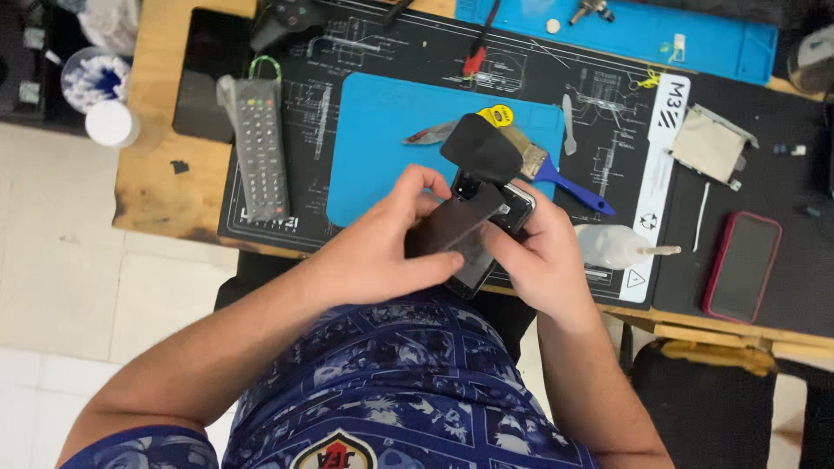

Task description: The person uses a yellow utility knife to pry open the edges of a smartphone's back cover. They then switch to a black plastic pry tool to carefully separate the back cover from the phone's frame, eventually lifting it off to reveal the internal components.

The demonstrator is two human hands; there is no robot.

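Both my hands hold a dark smartphone over the near edge of the workbench. My left hand grips its left side, thumb across the screen. My right hand clasps the right side, fingers at the phone's upper corner. A black rounded flap, like a suction pad or film, sticks up from the phone's top end. Under it lies a blue work mat on a larger black printed mat.
A grey remote control lies left of the blue mat. A brush with a blue handle, a white squeeze bottle, a red-cased phone, a metal plate and a second blue mat lie to the right and back.
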